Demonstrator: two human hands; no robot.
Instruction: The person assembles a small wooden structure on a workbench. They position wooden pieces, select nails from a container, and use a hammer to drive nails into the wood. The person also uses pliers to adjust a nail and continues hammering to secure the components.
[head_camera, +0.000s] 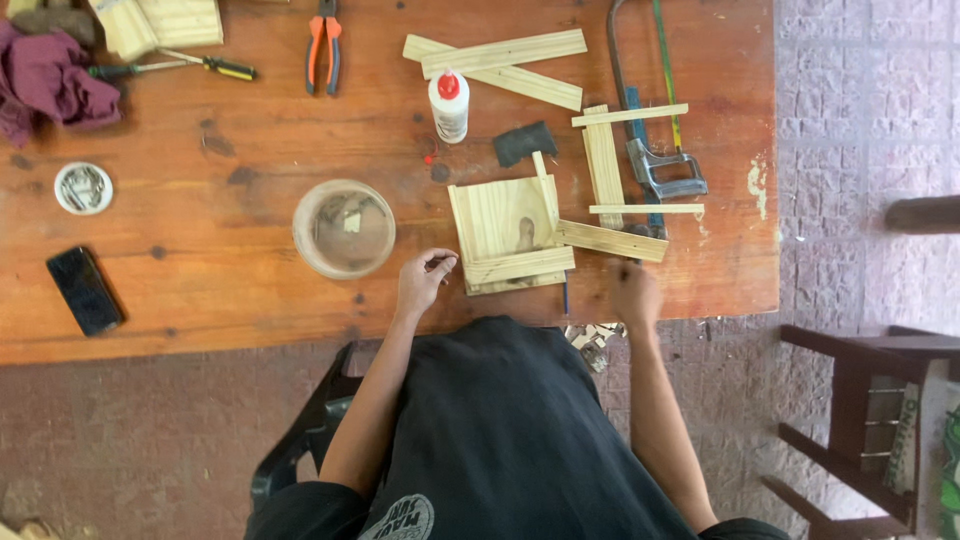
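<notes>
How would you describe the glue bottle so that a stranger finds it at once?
Start at the wooden table and look up from the pine box near the left hand. The glue bottle stands beside crossed slats. It alone is white with a red cap.

A: On the wooden table (250, 140) we log a glue bottle (449, 104) with red cap, orange-handled pliers (323, 50) and a screwdriver (180, 66).

B: We add a hacksaw (652, 150) at the far right, a black phone (84, 290), a clear round bowl (343, 228), and a maroon cloth (45, 80) in one corner.
</notes>
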